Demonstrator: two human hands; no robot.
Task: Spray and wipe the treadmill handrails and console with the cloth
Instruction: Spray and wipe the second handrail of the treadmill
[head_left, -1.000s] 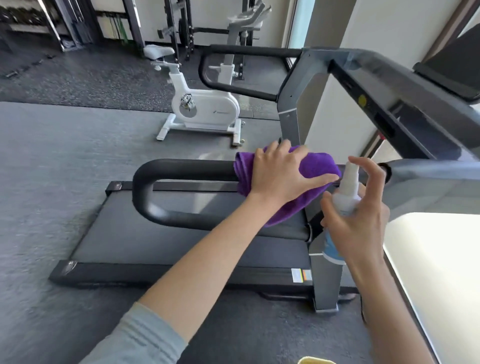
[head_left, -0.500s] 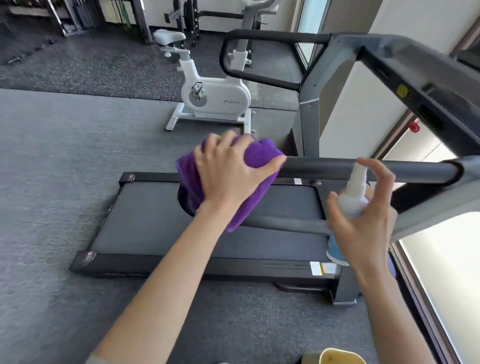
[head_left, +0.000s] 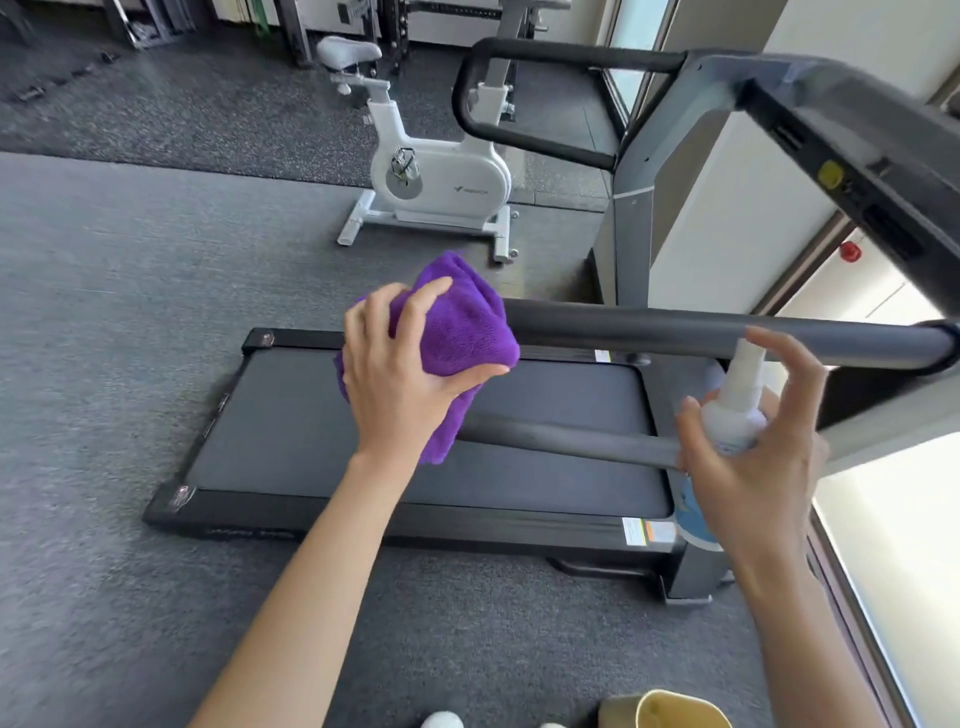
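- Left hand (head_left: 400, 384) wrapped around a bunched purple cloth (head_left: 462, 332), fingers over the top, thumb curled under; grip closed tight on the fabric.
- Cloth pressed over the curved end of the near handrail (head_left: 701, 332), hiding the bend where the upper bar turns down into the lower bar.
- Right hand (head_left: 753, 467) clasped around a white spray bottle (head_left: 735, 415), grip closed on its body; forefinger raised and arched above the nozzle, not clearly touching it.
- Bottle held upright just in front of the near handrail, close to where the rail meets the grey console frame (head_left: 841, 135).
- Far handrail (head_left: 545, 57) looped in black beyond, well apart from both hands.
- Treadmill belt (head_left: 363, 441) lying below both arms, flat on the grey floor.
- White exercise bike (head_left: 441, 176) standing behind the treadmill.
- Yellow-rimmed container (head_left: 670, 709) at the bottom edge, partly cut off.
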